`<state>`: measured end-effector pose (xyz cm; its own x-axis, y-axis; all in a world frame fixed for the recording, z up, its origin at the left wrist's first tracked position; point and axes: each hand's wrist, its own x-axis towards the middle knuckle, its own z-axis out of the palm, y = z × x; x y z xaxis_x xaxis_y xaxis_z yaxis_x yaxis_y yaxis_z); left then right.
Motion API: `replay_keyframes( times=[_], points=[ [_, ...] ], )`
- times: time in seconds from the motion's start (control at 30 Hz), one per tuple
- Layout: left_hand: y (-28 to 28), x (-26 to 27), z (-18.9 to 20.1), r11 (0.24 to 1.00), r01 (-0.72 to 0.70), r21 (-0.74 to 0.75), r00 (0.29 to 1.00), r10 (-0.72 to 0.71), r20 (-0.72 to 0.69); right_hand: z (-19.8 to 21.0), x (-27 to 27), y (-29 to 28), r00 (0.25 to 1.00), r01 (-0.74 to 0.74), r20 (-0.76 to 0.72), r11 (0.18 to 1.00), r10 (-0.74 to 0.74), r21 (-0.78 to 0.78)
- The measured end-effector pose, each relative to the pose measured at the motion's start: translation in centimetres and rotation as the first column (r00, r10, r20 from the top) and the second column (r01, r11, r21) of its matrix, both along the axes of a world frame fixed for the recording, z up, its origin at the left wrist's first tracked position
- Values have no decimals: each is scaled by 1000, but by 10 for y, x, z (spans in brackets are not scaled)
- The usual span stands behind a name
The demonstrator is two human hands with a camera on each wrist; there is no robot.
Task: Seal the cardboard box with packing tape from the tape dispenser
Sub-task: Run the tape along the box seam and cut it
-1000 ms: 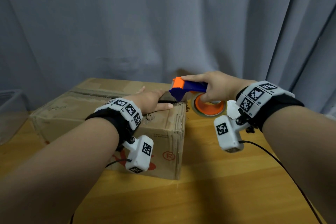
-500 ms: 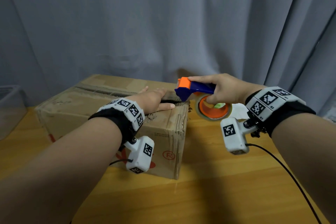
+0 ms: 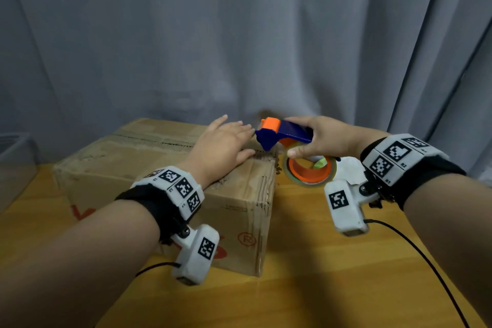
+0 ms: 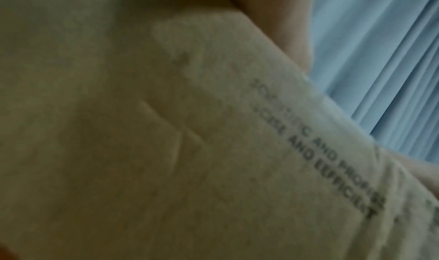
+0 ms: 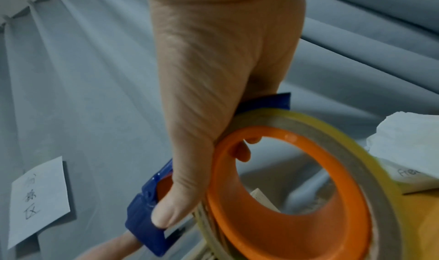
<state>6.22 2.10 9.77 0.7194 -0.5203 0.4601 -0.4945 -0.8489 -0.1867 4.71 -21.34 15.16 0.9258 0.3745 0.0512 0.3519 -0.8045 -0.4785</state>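
A worn cardboard box (image 3: 138,168) lies on the wooden table, its top seam running left to right. My left hand (image 3: 222,142) lies flat, fingers straight, on the box top near its right end. The left wrist view shows only the printed box side (image 4: 190,151), blurred and close. My right hand (image 3: 319,138) grips the blue and orange tape dispenser (image 3: 285,134) by its handle, just off the box's right edge, nose pointing at the seam. The orange-cored roll of clear tape (image 3: 310,169) hangs below it. In the right wrist view my thumb presses the dispenser (image 5: 147,224) beside the roll (image 5: 297,198).
A grey curtain hangs close behind the table (image 3: 319,287). A clear plastic bin (image 3: 13,168) stands at the far left. White crumpled paper (image 3: 348,168) lies behind the roll. A black cable (image 3: 426,261) trails over the table on the right. A paper note (image 5: 38,200) hangs on the curtain.
My left hand has slid further along the box top toward the right end, fingers spread. The dispenser has shifted slightly right and tilted, its roll now lower beside the box edge.
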Motion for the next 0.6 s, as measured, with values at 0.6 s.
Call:
replay_keyframes(
  times=[0.6],
  points=[
    [0,11,-6,975,-206,-83,921,165,-352,45,-5,36,978,31,183,792,102,-610]
  ],
)
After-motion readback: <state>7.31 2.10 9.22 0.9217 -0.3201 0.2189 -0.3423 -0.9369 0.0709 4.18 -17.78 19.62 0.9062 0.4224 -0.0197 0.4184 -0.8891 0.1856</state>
